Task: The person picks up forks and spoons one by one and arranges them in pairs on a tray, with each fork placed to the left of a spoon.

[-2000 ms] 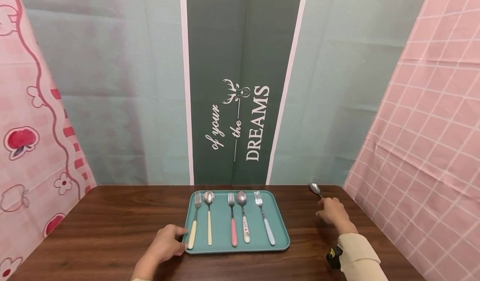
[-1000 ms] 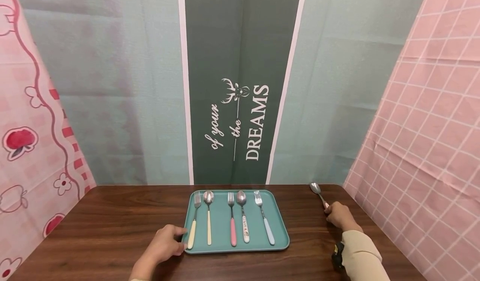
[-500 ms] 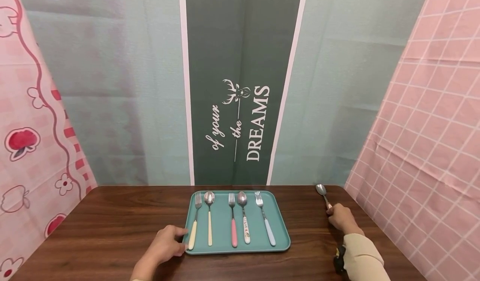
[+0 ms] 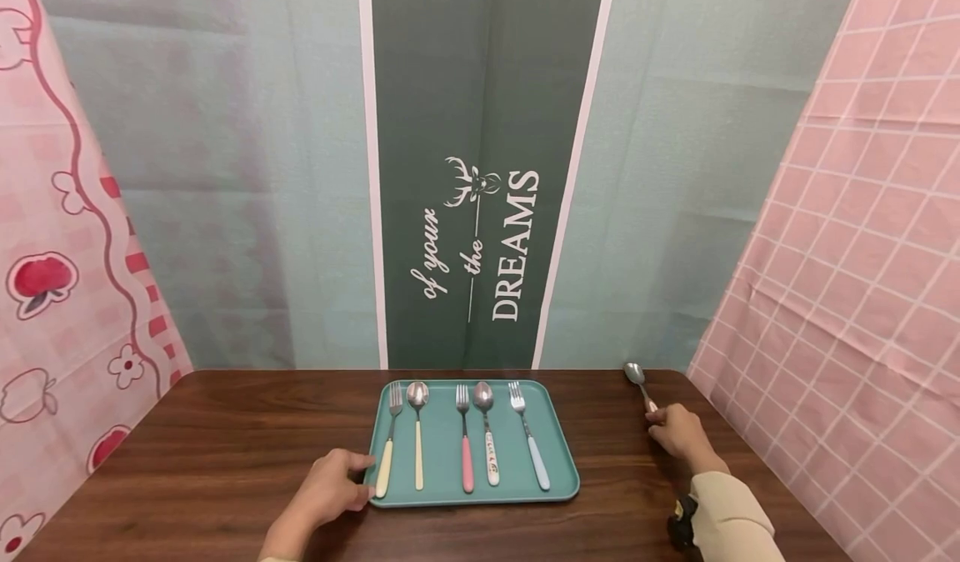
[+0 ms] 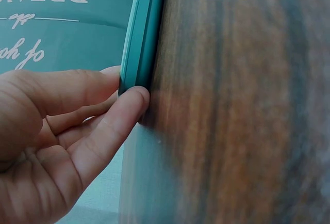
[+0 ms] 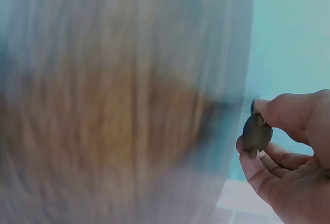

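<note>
My left hand (image 4: 328, 485) is at the near left side of a teal tray (image 4: 444, 454). In the left wrist view its thumb and fingers pinch the tray's rim (image 5: 140, 38). My right hand (image 4: 681, 437) grips the handle of a metal spoon (image 4: 634, 373) over the right side of the table, bowl pointing to the back. In the right wrist view a dark rounded piece (image 6: 257, 133), seemingly the handle's end, sits between thumb and fingers. On the tray lie a yellow-handled fork (image 4: 385, 469), a yellow-handled spoon (image 4: 419, 454), a pink-handled fork (image 4: 467, 464), a white patterned spoon (image 4: 491, 458) and a blue-handled fork (image 4: 537, 462).
The brown wooden table (image 4: 225, 454) ends at a hanging green cloth (image 4: 480, 87) at the back. Pink cloths hang at the left (image 4: 45, 212) and right (image 4: 847, 253). A black band (image 4: 681, 524) is on the right wrist.
My right hand has shifted back along the spoon, so more of its handle shows. Spoon and hand moved slightly right, then a little left. The left hand and tray stay in place.
</note>
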The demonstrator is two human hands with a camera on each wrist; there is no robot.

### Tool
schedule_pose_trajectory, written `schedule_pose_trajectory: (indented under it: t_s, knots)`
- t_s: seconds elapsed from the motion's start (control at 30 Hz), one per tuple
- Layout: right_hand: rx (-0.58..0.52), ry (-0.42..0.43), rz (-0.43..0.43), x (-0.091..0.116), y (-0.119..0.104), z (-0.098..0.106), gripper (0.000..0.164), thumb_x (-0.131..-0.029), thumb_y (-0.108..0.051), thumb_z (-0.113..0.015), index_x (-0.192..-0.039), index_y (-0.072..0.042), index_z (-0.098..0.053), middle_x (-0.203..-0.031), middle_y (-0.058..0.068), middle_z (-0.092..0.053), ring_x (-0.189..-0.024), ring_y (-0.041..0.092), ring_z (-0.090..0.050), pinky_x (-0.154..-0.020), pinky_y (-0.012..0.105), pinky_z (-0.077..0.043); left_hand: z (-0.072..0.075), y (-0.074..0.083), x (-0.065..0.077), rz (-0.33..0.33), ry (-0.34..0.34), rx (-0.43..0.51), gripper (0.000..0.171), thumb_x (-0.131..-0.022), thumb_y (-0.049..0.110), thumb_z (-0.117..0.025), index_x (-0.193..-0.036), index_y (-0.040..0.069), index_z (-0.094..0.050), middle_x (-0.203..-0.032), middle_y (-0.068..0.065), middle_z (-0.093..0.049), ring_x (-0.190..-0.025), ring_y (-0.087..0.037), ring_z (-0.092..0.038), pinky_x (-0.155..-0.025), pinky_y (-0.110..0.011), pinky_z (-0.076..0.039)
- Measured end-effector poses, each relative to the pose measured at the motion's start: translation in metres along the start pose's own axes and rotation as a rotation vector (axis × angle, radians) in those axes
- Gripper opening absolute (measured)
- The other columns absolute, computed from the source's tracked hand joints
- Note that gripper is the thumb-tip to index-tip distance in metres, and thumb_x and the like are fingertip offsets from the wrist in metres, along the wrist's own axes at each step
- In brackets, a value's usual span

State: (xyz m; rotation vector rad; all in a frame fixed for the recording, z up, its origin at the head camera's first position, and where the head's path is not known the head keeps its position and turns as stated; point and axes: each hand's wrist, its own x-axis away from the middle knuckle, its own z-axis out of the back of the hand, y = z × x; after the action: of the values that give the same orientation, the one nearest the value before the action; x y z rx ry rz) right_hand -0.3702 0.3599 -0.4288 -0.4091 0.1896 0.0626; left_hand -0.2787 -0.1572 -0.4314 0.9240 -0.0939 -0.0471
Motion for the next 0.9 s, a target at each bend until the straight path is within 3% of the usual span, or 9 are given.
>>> schedule_pose_trajectory:
  t_s: [0.5,0.9]
  knots:
    - [-0.059,0.069,0.063,0.003,-0.023,-0.004,0.024,-0.076,-0.001,-0.061,-0.097,0.008,-0.069,-0.095,0.028,-0.063,-0.094,0.047,-0.055,-0.078,0.054,-0.043,0.0,0.0,0.0,0.002,0.007,-0.001,0.04,-0.071,-0.008,-0.071,-0.11,-0.01,-0.063,-0.104,-0.028,-0.059,-0.063,-0.017,-0.062,-0.056,-0.031,-0.051]
    - [-0.115,0.051,-0.008,0.013,-0.035,-0.012,0.02,-0.078,-0.002,-0.061,-0.094,0.005,-0.07,-0.093,0.023,-0.064,-0.093,0.043,-0.057,-0.078,0.052,-0.043,0.0,-0.001,0.001,-0.001,0.0,0.011,0.04,-0.071,-0.008,-0.071,-0.11,-0.011,-0.063,-0.105,-0.029,-0.058,-0.064,-0.018,-0.063,-0.057,-0.032,-0.051]
